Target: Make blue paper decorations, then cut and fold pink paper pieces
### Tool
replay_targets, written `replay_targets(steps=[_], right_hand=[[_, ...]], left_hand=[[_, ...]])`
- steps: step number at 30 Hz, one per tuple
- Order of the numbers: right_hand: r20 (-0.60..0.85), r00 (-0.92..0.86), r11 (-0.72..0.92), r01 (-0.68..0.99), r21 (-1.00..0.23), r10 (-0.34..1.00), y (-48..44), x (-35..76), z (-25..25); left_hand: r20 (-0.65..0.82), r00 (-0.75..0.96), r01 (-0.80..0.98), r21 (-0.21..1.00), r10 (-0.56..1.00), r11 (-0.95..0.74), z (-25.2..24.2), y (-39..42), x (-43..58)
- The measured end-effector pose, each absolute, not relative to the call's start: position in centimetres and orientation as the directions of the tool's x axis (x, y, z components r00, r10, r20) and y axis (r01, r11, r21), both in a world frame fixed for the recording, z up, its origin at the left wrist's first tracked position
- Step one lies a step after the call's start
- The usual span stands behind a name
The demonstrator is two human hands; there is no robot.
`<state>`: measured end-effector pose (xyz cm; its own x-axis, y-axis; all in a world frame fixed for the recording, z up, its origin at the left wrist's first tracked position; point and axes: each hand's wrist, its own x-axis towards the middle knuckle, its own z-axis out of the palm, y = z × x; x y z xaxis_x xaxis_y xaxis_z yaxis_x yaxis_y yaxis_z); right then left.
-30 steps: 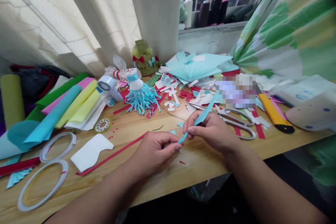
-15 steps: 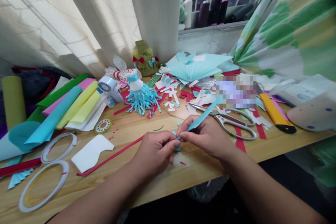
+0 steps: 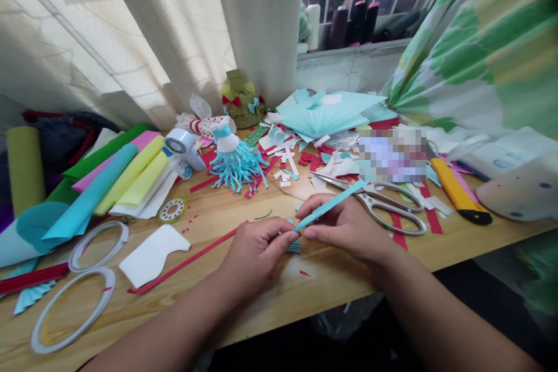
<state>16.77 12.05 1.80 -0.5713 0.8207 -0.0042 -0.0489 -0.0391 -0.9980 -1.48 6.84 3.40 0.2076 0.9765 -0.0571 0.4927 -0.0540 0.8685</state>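
A narrow pale blue paper strip (image 3: 331, 205) is held above a wooden table (image 3: 331, 288), its long axis on a diagonal. The lower end sits between the two hands; the free end points up and to the right, over the blades of steel scissors (image 3: 390, 202). The right hand (image 3: 344, 228) is angled in from the lower right, with thumb and fingers curled and pinching the strip near its lower end. The left hand (image 3: 257, 251) comes in from the lower left, its fingers closed around a small fringed blue paper piece (image 3: 293, 246), of which only a striped edge shows below the fingertips. Both forearms are bare and converge toward the middle of the table, with the hands close together. The strip is flat, smooth and stiff-looking. To the left lie a long red paper strip (image 3: 183, 256) and a white paper cutout (image 3: 153, 257). Beyond the hands stands a blue paper tassel figure (image 3: 235, 167), with a pleated pale blue paper fan (image 3: 322, 119) behind it, among scattered red and white paper scraps (image 3: 300, 163).
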Motion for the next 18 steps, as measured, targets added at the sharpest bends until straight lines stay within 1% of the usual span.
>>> replay_targets(steps=[5,9,14,18], right_hand=[[0.027,-0.525,-0.009,-0.066,-0.998,0.851,11.73,15.53,1.78],[0.042,-0.472,0.002,-0.086,-0.996,0.881,11.82,15.73,1.81],[0.011,-0.415,-0.046,-0.127,-0.991,0.91,11.91,16.01,1.44],[-0.048,-0.398,-0.077,-0.056,-0.995,0.916,11.69,15.82,1.79]], left_hand=[[-0.035,0.218,0.466,0.882,0.975,-0.073,3.4,6.7,-1.4],[-0.02,0.232,0.493,0.864,0.972,-0.1,3.53,6.75,-1.43],[0.061,0.242,0.591,0.782,0.968,-0.197,3.18,6.85,-1.61],[0.105,0.243,0.671,0.7,0.964,-0.245,2.84,6.91,-1.74]])
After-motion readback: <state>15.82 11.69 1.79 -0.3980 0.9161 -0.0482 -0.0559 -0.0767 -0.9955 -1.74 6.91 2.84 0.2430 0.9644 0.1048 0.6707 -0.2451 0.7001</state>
